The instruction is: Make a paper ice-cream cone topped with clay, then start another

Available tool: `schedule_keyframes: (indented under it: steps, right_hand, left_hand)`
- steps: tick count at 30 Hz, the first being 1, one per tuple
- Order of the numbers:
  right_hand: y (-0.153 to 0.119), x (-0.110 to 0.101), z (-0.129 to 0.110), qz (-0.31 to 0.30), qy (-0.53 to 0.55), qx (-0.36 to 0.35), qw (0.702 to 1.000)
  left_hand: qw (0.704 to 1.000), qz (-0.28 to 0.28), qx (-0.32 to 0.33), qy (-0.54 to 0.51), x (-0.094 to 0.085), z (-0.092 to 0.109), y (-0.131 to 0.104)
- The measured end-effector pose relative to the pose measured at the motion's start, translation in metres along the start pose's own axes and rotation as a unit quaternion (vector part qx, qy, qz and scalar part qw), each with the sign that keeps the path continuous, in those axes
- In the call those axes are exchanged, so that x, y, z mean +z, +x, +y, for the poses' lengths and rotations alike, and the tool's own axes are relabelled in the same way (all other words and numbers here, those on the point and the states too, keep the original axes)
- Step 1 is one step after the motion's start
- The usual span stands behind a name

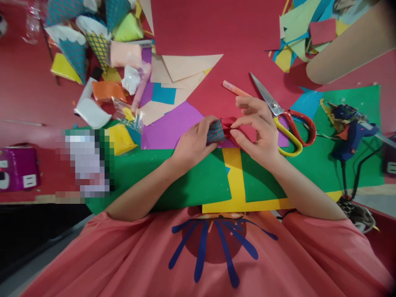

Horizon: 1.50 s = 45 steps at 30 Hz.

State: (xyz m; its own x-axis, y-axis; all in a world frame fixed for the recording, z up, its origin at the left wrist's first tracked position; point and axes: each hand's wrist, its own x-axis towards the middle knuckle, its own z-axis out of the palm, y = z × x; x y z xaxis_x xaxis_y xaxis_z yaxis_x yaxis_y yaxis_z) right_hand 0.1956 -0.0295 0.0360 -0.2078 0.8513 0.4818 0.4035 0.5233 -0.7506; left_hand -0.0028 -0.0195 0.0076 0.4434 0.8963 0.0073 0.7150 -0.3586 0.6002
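Between my two hands is a small blue piece with a red grid pattern [215, 132], rolled or folded, with red paper [228, 123] at its right end. My left hand [194, 140] is wrapped round the blue patterned piece, its thumb below and fingers above. My right hand [258, 128] pinches the red paper's edge between thumb and index finger, the other fingers raised and curled. Just right of that hand lie scissors [280, 111] with red and yellow handles, blades partly hidden behind nothing but the handles partly behind the hand. An orange marker [233, 88] lies beyond my right fingers.
Blue and yellow patterned cones [72, 53] with white tops lie at the upper left, among bagged coloured clay [109, 90]. A blue glue gun [352, 136] with its cord rests at right. Paper scraps [293, 41] and a cardboard tube [346, 49] are at the upper right.
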Motion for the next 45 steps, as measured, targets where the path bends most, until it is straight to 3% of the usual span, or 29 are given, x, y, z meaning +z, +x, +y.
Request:
schedule_keyframes:
  steps: [6, 12, 20, 26, 31, 45]
  right_hand:
    - [-0.0018, 0.0004, 0.0023, -0.013, -0.014, 0.016, 1.0]
    - [-0.0023, -0.0017, 0.0047, 0.019, -0.052, -0.057, 0.997]
    - [-0.0027, -0.0011, 0.006, -0.005, -0.058, -0.02, 0.998]
    - [-0.0031, -0.0001, 0.0055, 0.018, -0.055, -0.068, 0.996]
    - [-0.0041, 0.0, 0.0073, -0.022, -0.056, -0.026, 0.998]
    - [-0.0031, 0.0003, 0.0065, -0.037, -0.059, -0.018, 0.997]
  left_hand:
    - [1.0, 0.004, 0.009, -0.001, -0.0001, -0.001, 0.0]
    - [1.0, -0.004, -0.001, -0.01, 0.0006, -0.002, 0.0001]
    - [1.0, -0.019, -0.01, -0.01, 0.0003, -0.0013, 0.001]
    - [1.0, -0.019, -0.003, 0.004, 0.0006, -0.0019, 0.0007]
    - [1.0, -0.01, 0.009, -0.001, 0.0014, -0.0037, 0.0005]
    - [0.998, 0.021, 0.056, 0.022, 0.0017, -0.006, -0.0005]
